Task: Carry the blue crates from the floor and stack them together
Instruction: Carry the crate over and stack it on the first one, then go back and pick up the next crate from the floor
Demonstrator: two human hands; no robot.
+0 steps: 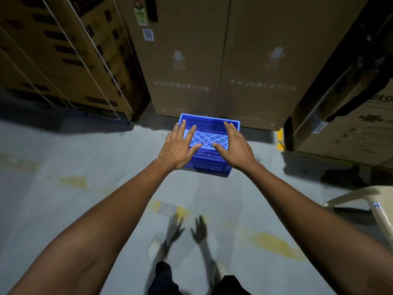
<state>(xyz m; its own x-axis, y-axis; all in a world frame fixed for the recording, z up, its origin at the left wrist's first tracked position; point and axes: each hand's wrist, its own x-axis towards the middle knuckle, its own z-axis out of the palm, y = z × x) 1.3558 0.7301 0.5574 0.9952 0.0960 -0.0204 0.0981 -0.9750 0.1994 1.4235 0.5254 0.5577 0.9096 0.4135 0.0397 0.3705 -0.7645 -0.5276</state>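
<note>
as we look down past the dark trousers (163, 277), two pale shoes (153, 248) stand on the grey floor (63, 209), and just ahead of them lie the shadows of two spread hands (187, 231). patches of worn yellow paint (274, 243) cross the concrete on both sides. both bare forearms stretch forward, side by side. the left hand (178, 150) is out flat with fingers fanned and straight, grip released, nothing in it. the right hand (234, 145) mirrors it, fingers straight, thumb pointing inward, grip released too. both hover over the blue crate (209, 165), one at each side of its rim; whether the fingertips touch the plastic, i cannot tell. the crate sits on the floor, open side up, its perforated base showing pale between the hands, its far edge close against the foot of two tall cardboard boxes (191, 60). off to the right, the corner of a beige plastic chair (378, 211). further back on the left, a strapped carton (63, 60) with white bands; on the right, another printed carton (350, 135).
</note>
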